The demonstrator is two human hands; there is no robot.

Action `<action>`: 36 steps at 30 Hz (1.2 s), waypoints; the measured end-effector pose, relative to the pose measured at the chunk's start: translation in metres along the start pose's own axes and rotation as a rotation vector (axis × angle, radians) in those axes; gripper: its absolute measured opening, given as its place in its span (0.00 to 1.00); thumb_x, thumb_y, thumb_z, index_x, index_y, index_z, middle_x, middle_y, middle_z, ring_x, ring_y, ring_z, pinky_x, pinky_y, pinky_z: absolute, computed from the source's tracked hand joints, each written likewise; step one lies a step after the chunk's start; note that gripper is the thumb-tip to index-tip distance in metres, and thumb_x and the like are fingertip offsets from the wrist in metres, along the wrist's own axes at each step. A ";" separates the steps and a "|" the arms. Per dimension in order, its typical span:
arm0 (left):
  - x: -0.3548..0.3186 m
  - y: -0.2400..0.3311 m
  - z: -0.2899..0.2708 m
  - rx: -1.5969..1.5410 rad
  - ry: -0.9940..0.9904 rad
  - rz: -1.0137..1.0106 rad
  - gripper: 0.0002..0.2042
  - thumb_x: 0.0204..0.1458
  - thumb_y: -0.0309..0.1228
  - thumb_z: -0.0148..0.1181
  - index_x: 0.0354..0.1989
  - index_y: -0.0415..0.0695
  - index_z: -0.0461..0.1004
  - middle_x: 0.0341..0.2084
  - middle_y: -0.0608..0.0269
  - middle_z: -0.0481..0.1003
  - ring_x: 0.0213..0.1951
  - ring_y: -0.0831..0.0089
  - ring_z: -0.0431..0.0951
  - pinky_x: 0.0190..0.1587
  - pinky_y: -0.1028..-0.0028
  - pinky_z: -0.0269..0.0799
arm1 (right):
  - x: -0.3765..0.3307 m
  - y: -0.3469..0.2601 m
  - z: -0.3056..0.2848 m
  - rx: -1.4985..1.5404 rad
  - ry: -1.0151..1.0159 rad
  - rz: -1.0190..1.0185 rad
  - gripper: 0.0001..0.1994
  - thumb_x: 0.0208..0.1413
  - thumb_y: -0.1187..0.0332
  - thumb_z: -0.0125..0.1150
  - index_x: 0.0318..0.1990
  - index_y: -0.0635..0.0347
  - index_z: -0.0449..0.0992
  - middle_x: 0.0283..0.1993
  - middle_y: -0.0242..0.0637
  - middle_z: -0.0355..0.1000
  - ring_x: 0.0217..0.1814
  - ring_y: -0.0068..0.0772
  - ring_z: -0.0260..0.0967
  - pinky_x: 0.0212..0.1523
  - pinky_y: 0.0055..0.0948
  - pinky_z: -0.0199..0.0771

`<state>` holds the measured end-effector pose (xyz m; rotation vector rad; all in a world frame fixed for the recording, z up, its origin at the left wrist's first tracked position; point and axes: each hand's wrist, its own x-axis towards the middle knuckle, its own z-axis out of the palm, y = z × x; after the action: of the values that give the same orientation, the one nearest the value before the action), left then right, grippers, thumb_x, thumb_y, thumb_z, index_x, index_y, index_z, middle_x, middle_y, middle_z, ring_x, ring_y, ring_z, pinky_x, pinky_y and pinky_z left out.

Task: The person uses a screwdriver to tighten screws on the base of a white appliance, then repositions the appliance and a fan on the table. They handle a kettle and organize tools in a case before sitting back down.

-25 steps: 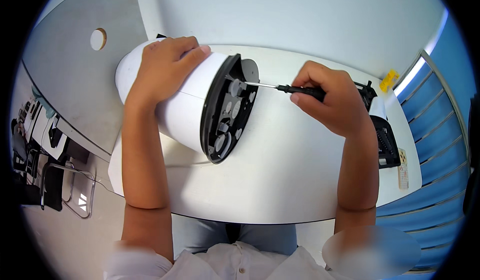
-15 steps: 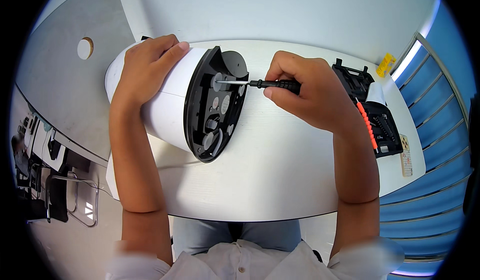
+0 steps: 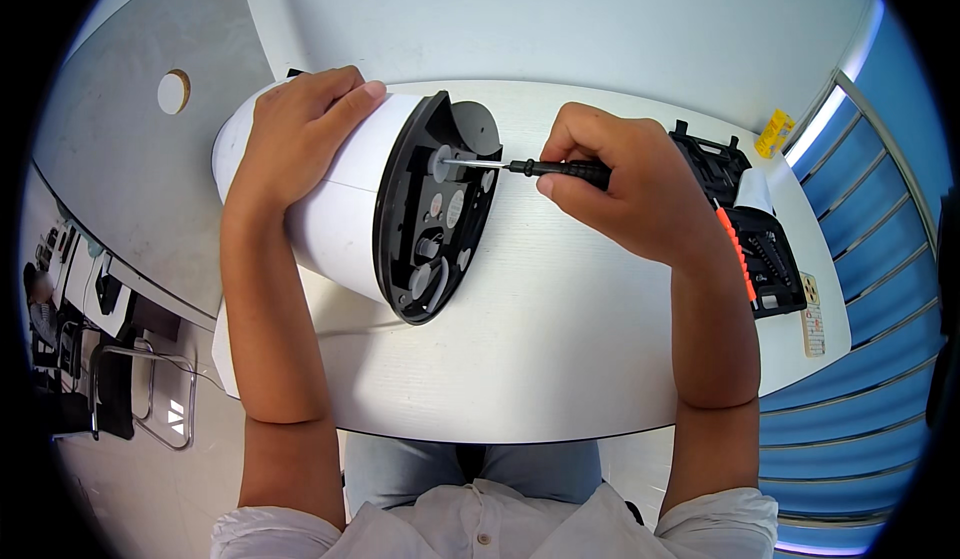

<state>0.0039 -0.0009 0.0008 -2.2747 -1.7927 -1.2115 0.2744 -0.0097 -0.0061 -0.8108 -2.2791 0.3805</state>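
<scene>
Nearest me, both forearms come up from the lower edge over the white round-edged tabletop (image 3: 520, 359).

My right hand (image 3: 625, 194) is clenched round the black handle of a slim screwdriver with a bare steel shaft (image 3: 520, 167). The tool's long axis runs roughly level, left-right across the view, tip pointing left. The tip sits at a grey round boss in the upper part of the black underside plate (image 3: 430, 219); it looks seated on a screw, but the view is too small to be sure.

That plate belongs to a large white rounded plastic appliance body (image 3: 340, 209) lying on its side on the tabletop, long axis also approx left-right, base facing right toward the screwdriver hand, domed end pointing left. So the work point lies directly left of my right hand, in line w/ the shaft, and the right hand is the nearer one to it.

My left hand (image 3: 300, 129) is spread flat over the top of the white body, palm down, gripping nothing, just pressing on the shell.

Farther right, beyond the right wrist, an open black tool case w/ orange-handled bits (image 3: 760, 239) rests on the tabletop. A small yellow object (image 3: 775, 131) sits past it near the far edge.
</scene>
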 end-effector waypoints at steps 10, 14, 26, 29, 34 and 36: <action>0.000 0.001 0.001 0.002 0.012 -0.001 0.21 0.48 0.49 0.49 0.23 0.40 0.72 0.19 0.53 0.71 0.25 0.61 0.68 0.34 0.68 0.63 | 0.000 -0.001 0.002 -0.013 -0.009 0.000 0.06 0.46 0.73 0.58 0.28 0.60 0.66 0.15 0.29 0.61 0.16 0.20 0.50 0.20 0.24 0.50; 0.000 0.000 0.000 -0.001 0.014 0.010 0.21 0.48 0.49 0.49 0.23 0.40 0.73 0.18 0.53 0.71 0.24 0.62 0.68 0.33 0.68 0.63 | -0.003 -0.009 0.005 -0.238 0.026 -0.034 0.08 0.46 0.70 0.59 0.29 0.58 0.65 0.18 0.37 0.65 0.21 0.36 0.64 0.23 0.34 0.61; 0.000 0.002 -0.005 0.064 -0.032 -0.006 0.20 0.48 0.47 0.49 0.24 0.40 0.74 0.19 0.54 0.73 0.27 0.60 0.71 0.39 0.66 0.64 | -0.019 -0.034 0.033 -0.314 0.155 0.026 0.13 0.43 0.73 0.65 0.33 0.60 0.64 0.35 0.39 0.57 0.25 0.39 0.62 0.26 0.34 0.62; 0.002 0.003 -0.002 0.057 -0.022 0.043 0.20 0.48 0.47 0.49 0.23 0.39 0.73 0.19 0.53 0.72 0.27 0.59 0.71 0.39 0.66 0.64 | -0.019 -0.023 0.030 -0.311 0.216 0.018 0.13 0.43 0.76 0.63 0.34 0.61 0.64 0.33 0.38 0.58 0.24 0.38 0.61 0.25 0.33 0.62; 0.001 0.002 -0.002 0.052 -0.024 0.048 0.21 0.48 0.48 0.49 0.22 0.39 0.73 0.18 0.53 0.72 0.26 0.59 0.71 0.39 0.66 0.64 | -0.014 -0.014 0.025 -0.266 0.197 -0.013 0.11 0.43 0.75 0.63 0.29 0.61 0.63 0.27 0.37 0.60 0.23 0.37 0.62 0.23 0.30 0.64; 0.001 0.001 -0.002 0.058 -0.021 0.055 0.21 0.48 0.48 0.49 0.23 0.39 0.73 0.18 0.53 0.72 0.26 0.59 0.71 0.39 0.66 0.64 | -0.013 -0.013 0.026 -0.315 0.197 -0.030 0.12 0.43 0.73 0.64 0.27 0.61 0.63 0.25 0.36 0.60 0.23 0.36 0.64 0.22 0.29 0.65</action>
<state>0.0042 -0.0015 0.0033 -2.2973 -1.7354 -1.1168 0.2585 -0.0294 -0.0254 -0.9239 -2.1897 -0.0741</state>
